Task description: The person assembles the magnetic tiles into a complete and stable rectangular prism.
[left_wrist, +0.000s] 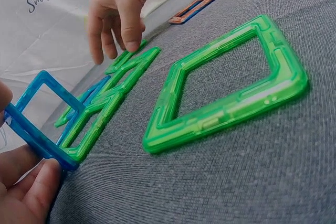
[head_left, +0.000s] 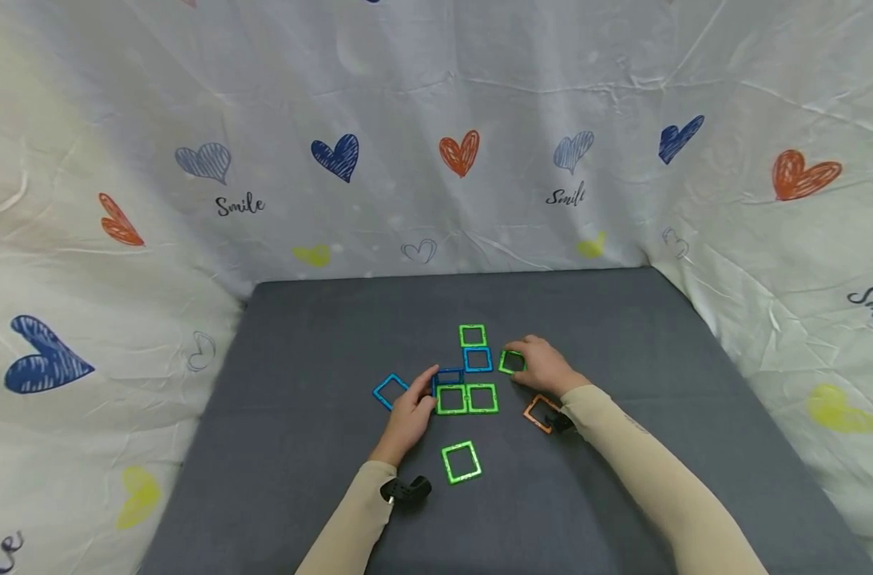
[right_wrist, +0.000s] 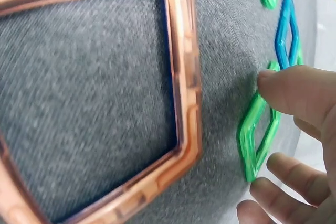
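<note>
My left hand (head_left: 410, 419) holds a blue square magnetic tile (left_wrist: 39, 136) on edge at the left side of two joined green tiles (head_left: 482, 398). Another blue tile (left_wrist: 51, 90) stands joined to it, tilted up. My right hand (head_left: 544, 366) is over a separate green tile (head_left: 504, 363), thumb near one end and fingers near the other. Its fingers are loosely bent in the right wrist view (right_wrist: 302, 129); firm contact does not show. Behind the pair lie a flat blue tile (head_left: 478, 370) and a green tile (head_left: 472, 326).
A loose green tile (head_left: 462, 479) lies in front, between the forearms. An orange tile (head_left: 537, 422) with a blue edge under it is below my right wrist. A blue tile (head_left: 380, 391) lies left of my left hand. A printed cloth (head_left: 407, 96) hangs behind the grey table (head_left: 299, 335).
</note>
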`<state>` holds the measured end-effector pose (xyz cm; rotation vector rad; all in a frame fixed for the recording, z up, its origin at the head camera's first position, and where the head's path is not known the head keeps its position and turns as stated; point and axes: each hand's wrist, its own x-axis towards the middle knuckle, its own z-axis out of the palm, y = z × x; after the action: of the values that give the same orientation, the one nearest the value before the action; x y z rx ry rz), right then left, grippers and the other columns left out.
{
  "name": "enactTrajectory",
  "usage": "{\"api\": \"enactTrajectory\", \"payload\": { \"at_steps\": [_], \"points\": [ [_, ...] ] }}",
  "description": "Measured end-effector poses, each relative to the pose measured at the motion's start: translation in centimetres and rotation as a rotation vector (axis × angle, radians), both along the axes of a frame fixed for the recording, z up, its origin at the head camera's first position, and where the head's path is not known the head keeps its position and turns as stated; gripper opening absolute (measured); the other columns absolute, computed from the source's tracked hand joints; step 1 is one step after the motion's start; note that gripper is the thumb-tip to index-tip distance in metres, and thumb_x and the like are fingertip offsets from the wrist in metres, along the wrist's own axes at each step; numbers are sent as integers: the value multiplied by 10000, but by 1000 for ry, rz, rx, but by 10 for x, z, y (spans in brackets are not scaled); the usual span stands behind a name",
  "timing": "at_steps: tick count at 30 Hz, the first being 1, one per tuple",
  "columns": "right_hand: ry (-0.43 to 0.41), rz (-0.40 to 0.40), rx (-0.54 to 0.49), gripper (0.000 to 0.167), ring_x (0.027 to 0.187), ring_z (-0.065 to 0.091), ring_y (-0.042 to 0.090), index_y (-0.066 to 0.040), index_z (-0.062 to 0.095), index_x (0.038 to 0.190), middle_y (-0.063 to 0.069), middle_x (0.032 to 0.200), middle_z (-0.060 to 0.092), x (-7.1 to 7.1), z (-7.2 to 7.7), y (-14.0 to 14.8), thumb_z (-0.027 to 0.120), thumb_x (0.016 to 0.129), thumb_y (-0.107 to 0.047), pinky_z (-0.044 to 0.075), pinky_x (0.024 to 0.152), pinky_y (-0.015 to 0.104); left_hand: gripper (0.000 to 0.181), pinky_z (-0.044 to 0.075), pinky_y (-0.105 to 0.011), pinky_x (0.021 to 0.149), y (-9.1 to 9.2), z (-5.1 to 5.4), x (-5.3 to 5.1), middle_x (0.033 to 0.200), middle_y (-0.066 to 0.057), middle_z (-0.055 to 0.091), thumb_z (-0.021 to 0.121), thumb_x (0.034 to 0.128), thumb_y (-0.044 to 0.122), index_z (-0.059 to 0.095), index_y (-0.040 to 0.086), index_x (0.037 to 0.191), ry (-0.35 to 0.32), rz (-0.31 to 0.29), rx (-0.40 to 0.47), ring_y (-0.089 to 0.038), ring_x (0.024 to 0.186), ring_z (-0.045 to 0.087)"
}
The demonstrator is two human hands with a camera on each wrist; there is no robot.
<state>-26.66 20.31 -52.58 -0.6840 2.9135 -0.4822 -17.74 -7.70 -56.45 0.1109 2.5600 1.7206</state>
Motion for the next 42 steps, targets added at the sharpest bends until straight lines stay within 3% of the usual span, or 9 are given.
{"api": "enactTrajectory", "payload": {
  "at_steps": [5,16,27,30,34,38,42],
  "points": [
    [-7,8,40,428,1134,595,394,-107,667,1348,201,1264,619,0,0,-7,719,927,-167,542,899,542,580,493,-574,1024,0,-1,-1,1516,-119,549,461,987,137,449,234,1559,5,-3,1,-331,1306,591],
    [-14,13,46,384,1147,608,408,-96,688,1327,204,1270,631,-1,-1,-9,687,944,-128,537,922,555,582,497,-572,1027,1,-2,-1,1541,-94,526,446,989,141,440,237,1563,8,-8,-8,-327,1316,589],
    [-92,40,-56,353,1185,656,368,-47,668,1336,184,1298,690,-3,12,-9,568,1008,-131,536,985,529,582,497,-578,1019,0,-2,0,1546,-96,520,454,988,139,445,241,1561,11,-6,-1,-337,1316,584],
    [-105,26,-89,350,874,689,267,-29,657,1342,162,1170,725,-5,16,-9,535,1025,-114,562,797,425,580,497,-580,1016,0,-3,0,1539,-96,528,458,991,138,445,245,1560,14,-6,-5,-336,1312,586],
    [-103,-2,-126,352,528,404,130,-3,651,1338,125,956,713,-7,19,-9,499,1032,-86,379,584,292,581,496,-577,1019,-1,-2,0,1531,-98,536,454,993,142,437,247,1564,12,-8,-5,-333,1312,587],
    [-98,-9,-131,354,493,357,107,7,645,1340,121,870,696,-10,20,-8,485,1035,-77,348,548,273,581,495,-581,1023,0,0,1,1537,-100,530,453,995,138,435,245,1566,8,-10,-2,-335,1319,583],
    [-97,-22,-143,352,489,362,107,11,641,1341,148,955,720,-11,21,-8,475,1042,-69,352,538,273,580,495,-583,1024,0,0,0,1537,-97,531,453,998,134,434,245,1567,12,-6,-5,-334,1318,586]
  ]
}}
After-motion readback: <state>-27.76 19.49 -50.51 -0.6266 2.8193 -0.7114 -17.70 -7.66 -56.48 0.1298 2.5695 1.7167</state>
